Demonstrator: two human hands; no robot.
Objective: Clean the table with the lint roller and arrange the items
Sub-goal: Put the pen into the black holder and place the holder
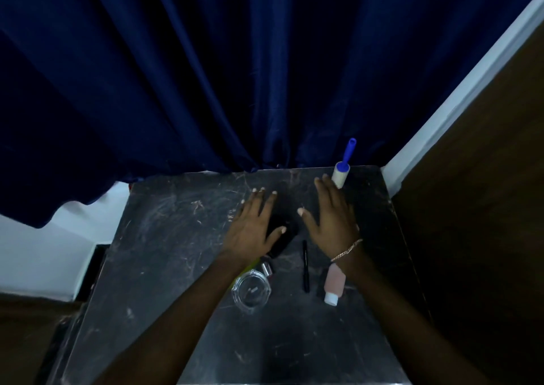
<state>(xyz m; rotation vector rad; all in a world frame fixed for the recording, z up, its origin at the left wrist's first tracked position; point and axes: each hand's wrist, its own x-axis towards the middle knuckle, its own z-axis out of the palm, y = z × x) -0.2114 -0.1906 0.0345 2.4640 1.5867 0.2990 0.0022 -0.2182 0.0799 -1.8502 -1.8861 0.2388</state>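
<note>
Scratched bench (164, 237): left hand (253, 225), right hand (332, 219) spread flat, empty. Rolling unstarted, I judge; next, grasp lint roller (340, 178), right of centre.

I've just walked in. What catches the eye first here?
The left hand and right hand spread open over the middle of the scratched dark table. Past the right hand, a lint roller with a bright blue handle sits at the far edge, before a blue curtain.
</note>
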